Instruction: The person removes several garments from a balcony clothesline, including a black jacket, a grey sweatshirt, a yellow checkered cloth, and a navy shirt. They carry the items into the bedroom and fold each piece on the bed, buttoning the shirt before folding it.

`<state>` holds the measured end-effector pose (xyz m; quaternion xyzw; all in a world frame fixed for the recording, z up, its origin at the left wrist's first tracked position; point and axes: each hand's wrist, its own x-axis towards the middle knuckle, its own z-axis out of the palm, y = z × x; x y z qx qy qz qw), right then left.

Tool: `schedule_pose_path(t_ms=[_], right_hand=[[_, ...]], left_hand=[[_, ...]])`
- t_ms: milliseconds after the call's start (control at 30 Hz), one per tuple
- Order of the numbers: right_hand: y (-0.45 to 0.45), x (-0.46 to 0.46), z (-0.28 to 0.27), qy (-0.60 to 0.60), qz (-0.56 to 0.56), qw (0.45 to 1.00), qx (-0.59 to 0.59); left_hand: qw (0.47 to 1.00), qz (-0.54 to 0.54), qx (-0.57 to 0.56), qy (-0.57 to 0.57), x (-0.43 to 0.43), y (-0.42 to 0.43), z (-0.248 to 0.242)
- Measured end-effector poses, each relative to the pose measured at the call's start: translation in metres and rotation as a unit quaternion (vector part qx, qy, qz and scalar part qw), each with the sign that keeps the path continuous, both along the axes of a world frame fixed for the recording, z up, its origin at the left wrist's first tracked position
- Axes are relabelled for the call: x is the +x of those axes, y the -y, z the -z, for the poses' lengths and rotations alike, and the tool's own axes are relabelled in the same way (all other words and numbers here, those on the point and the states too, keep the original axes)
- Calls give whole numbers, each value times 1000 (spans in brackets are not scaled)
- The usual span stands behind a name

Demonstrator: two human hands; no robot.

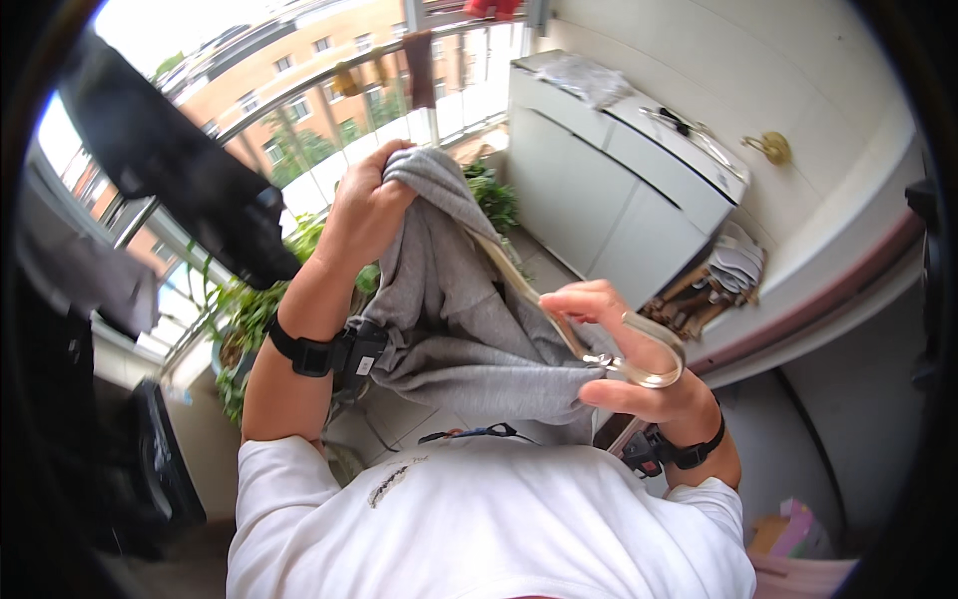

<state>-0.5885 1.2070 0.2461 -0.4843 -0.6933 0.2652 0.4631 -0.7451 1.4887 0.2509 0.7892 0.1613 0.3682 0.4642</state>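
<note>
A grey knit garment (464, 292) hangs between my two hands in front of my chest. My left hand (374, 187) is shut on its bunched upper edge, with fingers folded over the cloth. A pale gold clothes hanger (516, 273) lies along the garment's opening, and part of it is hidden in the cloth. The hanger's curved hook (677, 359) loops across my right hand (636, 352). My right fingers are spread around the hanger's neck, the index fingertip at the hanger arm and the thumb against the garment's lower edge.
Dark clothes (179, 157) hang at the left near the balcony railing (322, 75). Potted plants (254, 314) stand below it. A white cabinet (591, 180) with a plastic bag (584, 78) on top stands ahead right. Beside it is a rack of shoes (703, 292).
</note>
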Motion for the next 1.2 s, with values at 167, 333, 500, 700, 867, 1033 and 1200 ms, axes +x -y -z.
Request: schedule_pose_path(t_ms=[167, 333, 500, 700, 867, 1033, 1200], right_hand=[[27, 26, 8, 76, 156, 984, -47], [76, 92, 19, -32, 295, 949, -110], [102, 185, 59, -101, 250, 963, -19], [120, 330, 93, -289, 241, 926, -3], [136, 419, 114, -402, 168, 899, -37], [126, 442, 132, -409, 158, 898, 25], [137, 434, 92, -206, 181, 961, 29]], left_hand=[[966, 226, -117, -37, 52, -10, 19], [861, 376, -333, -79, 117, -10, 46], [805, 403, -434, -20, 209, 10, 81], [745, 431, -506, 60, 323, 59, 117], [687, 399, -598, 103, 386, 78, 145], [672, 435, -586, 128, 431, 82, 174], [714, 351, -602, 75, 449, 93, 173]])
